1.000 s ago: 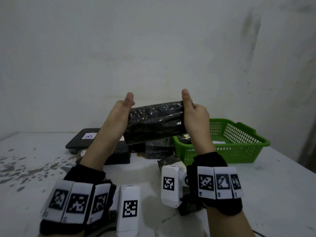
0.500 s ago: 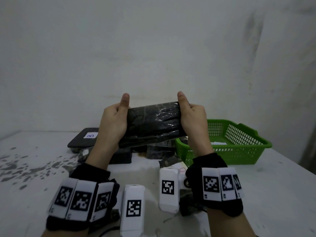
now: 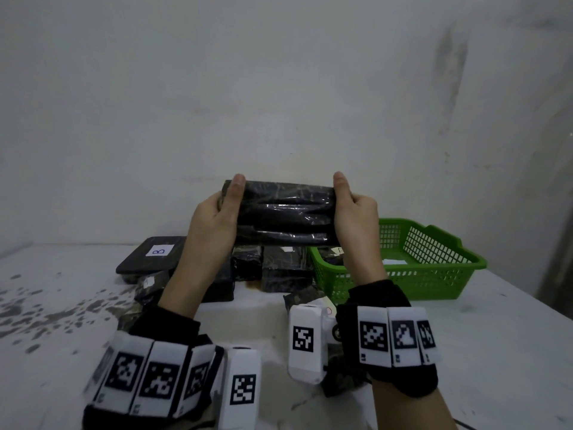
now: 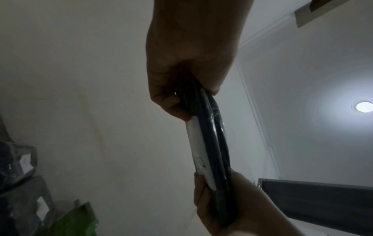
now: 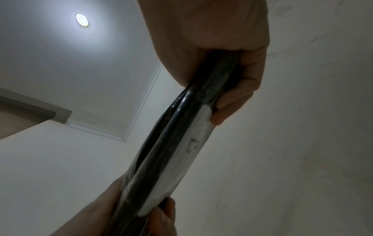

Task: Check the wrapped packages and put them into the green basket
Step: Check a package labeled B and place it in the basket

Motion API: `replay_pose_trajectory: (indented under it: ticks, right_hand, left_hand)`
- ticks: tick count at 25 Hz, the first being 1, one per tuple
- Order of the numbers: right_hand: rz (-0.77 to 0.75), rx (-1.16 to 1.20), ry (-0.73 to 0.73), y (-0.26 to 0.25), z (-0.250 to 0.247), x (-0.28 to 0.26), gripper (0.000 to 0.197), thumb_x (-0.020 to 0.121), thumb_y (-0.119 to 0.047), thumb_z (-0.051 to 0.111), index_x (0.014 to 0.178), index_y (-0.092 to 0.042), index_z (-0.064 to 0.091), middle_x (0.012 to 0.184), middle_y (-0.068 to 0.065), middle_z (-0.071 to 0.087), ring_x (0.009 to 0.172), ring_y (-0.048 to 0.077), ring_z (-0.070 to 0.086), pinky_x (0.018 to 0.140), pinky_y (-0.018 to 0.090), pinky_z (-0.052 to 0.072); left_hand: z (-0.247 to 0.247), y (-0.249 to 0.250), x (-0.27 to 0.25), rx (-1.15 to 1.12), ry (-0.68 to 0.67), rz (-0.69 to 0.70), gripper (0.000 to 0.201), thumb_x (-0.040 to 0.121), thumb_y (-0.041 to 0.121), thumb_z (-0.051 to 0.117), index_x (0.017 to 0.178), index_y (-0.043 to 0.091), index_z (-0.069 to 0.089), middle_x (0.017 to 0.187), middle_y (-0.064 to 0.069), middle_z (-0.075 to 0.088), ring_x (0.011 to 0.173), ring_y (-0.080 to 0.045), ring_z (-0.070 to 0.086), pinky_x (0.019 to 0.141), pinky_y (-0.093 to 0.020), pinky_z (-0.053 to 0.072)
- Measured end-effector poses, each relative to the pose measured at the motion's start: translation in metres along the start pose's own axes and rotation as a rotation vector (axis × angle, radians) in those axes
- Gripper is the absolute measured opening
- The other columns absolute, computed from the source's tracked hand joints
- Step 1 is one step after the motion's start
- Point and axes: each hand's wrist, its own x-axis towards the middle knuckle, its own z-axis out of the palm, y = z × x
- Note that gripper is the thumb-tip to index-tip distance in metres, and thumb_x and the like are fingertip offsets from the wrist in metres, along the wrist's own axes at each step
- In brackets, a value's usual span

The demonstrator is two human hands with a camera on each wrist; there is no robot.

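I hold a black plastic-wrapped package (image 3: 286, 214) level at chest height over the table, with its broad face toward me. My left hand (image 3: 217, 218) grips its left end and my right hand (image 3: 353, 212) grips its right end, both thumbs on the near face. In the wrist views the package (image 4: 212, 143) (image 5: 177, 143) is edge-on, and a white label (image 4: 198, 156) (image 5: 193, 143) shows on its far face under the fingers. The green basket (image 3: 434, 274) stands on the table at the right, below and behind my right hand.
Several dark wrapped packages (image 3: 279, 268) lie on the table under the held one. A flat black package with a white "B" label (image 3: 152, 256) lies at the left. At least one labelled package sits in the basket. A wall rises close behind, and dark stains (image 3: 46, 308) mark the table's left.
The package was tilted down to the left; both hands have now levelled it and turned its broad face toward me. The grip of both hands is unchanged.
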Motion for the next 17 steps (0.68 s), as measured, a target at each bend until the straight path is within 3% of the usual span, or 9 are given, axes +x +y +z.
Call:
replay_pose_trajectory:
  ticks: [2, 4, 7, 9, 11, 12, 14, 16, 17]
  right_hand:
    - [-0.018, 0.002, -0.007, -0.002, 0.002, -0.002, 0.050, 0.090, -0.049, 0.049, 0.057, -0.011, 0.044, 0.062, 0.011, 0.047, 0.062, 0.021, 0.047, 0.062, 0.034, 0.042]
    - [-0.042, 0.009, 0.008, -0.003, 0.005, -0.003, 0.050, 0.089, -0.048, 0.053, 0.055, -0.013, 0.042, 0.064, 0.013, 0.047, 0.062, 0.021, 0.048, 0.061, 0.036, 0.043]
    - [0.007, 0.062, -0.001, -0.003, 0.006, -0.002, 0.049, 0.084, -0.054, 0.055, 0.062, -0.011, 0.049, 0.067, 0.013, 0.049, 0.062, 0.034, 0.056, 0.071, 0.054, 0.051]
    - [0.046, 0.104, -0.041, -0.004, 0.004, -0.003, 0.049, 0.083, -0.056, 0.054, 0.073, -0.008, 0.056, 0.071, 0.016, 0.053, 0.070, 0.041, 0.062, 0.074, 0.061, 0.050]
    - [0.058, 0.156, -0.082, -0.008, 0.003, -0.004, 0.057, 0.088, -0.051, 0.053, 0.079, 0.005, 0.055, 0.081, 0.032, 0.059, 0.070, 0.036, 0.061, 0.079, 0.061, 0.049]
    - [0.054, 0.169, -0.098, -0.009, 0.003, -0.004, 0.067, 0.088, -0.051, 0.052, 0.087, 0.015, 0.052, 0.093, 0.039, 0.059, 0.074, 0.040, 0.061, 0.082, 0.062, 0.048]
    - [0.072, 0.184, -0.132, -0.012, 0.001, -0.004, 0.071, 0.087, -0.055, 0.049, 0.105, 0.013, 0.054, 0.106, 0.035, 0.060, 0.091, 0.044, 0.062, 0.088, 0.057, 0.049]
    - [0.152, 0.244, -0.210, -0.012, -0.005, 0.000, 0.055, 0.087, -0.056, 0.044, 0.104, -0.006, 0.061, 0.099, 0.012, 0.069, 0.092, 0.026, 0.065, 0.086, 0.041, 0.053]
    - [0.201, 0.323, -0.261, -0.013, -0.009, 0.001, 0.043, 0.089, -0.049, 0.042, 0.099, -0.011, 0.061, 0.091, 0.003, 0.069, 0.085, 0.019, 0.065, 0.078, 0.033, 0.053]
  left_hand:
    - [-0.002, -0.002, 0.003, -0.001, 0.007, -0.019, 0.043, 0.092, 0.048, 0.039, 0.080, 0.014, 0.062, 0.080, 0.001, 0.065, 0.077, -0.013, 0.062, 0.071, -0.025, 0.048]
    - [-0.005, -0.004, 0.005, -0.021, -0.005, -0.034, 0.045, 0.092, 0.047, 0.041, 0.088, 0.009, 0.064, 0.087, -0.004, 0.068, 0.084, -0.016, 0.065, 0.078, -0.027, 0.049]
    - [-0.006, -0.004, 0.006, -0.069, -0.036, -0.026, 0.047, 0.090, 0.049, 0.043, 0.093, 0.008, 0.065, 0.094, -0.009, 0.071, 0.092, -0.023, 0.067, 0.089, -0.037, 0.051]
    - [-0.005, -0.001, 0.004, -0.059, -0.021, -0.011, 0.045, 0.091, 0.049, 0.042, 0.092, 0.010, 0.066, 0.092, -0.006, 0.071, 0.093, -0.022, 0.067, 0.087, -0.033, 0.051]
    - [-0.004, 0.001, 0.003, -0.119, -0.017, -0.015, 0.039, 0.091, 0.049, 0.042, 0.087, 0.018, 0.066, 0.091, -0.001, 0.071, 0.092, -0.019, 0.068, 0.088, -0.034, 0.051]
    - [-0.004, 0.002, 0.003, -0.173, -0.028, -0.033, 0.038, 0.091, 0.051, 0.043, 0.087, 0.021, 0.066, 0.093, -0.001, 0.071, 0.094, -0.019, 0.067, 0.090, -0.038, 0.051]
    - [-0.007, 0.003, 0.004, -0.243, -0.061, -0.083, 0.043, 0.087, 0.059, 0.042, 0.093, 0.023, 0.064, 0.098, -0.002, 0.070, 0.096, -0.021, 0.066, 0.092, -0.044, 0.050]
    - [-0.011, 0.001, 0.007, -0.298, -0.112, -0.141, 0.046, 0.081, 0.057, 0.043, 0.101, 0.019, 0.059, 0.098, -0.004, 0.066, 0.093, -0.021, 0.064, 0.087, -0.044, 0.050]
    - [-0.011, -0.001, 0.008, -0.320, -0.134, -0.165, 0.044, 0.079, 0.051, 0.045, 0.105, 0.017, 0.054, 0.097, -0.005, 0.062, 0.088, -0.019, 0.062, 0.083, -0.041, 0.050]
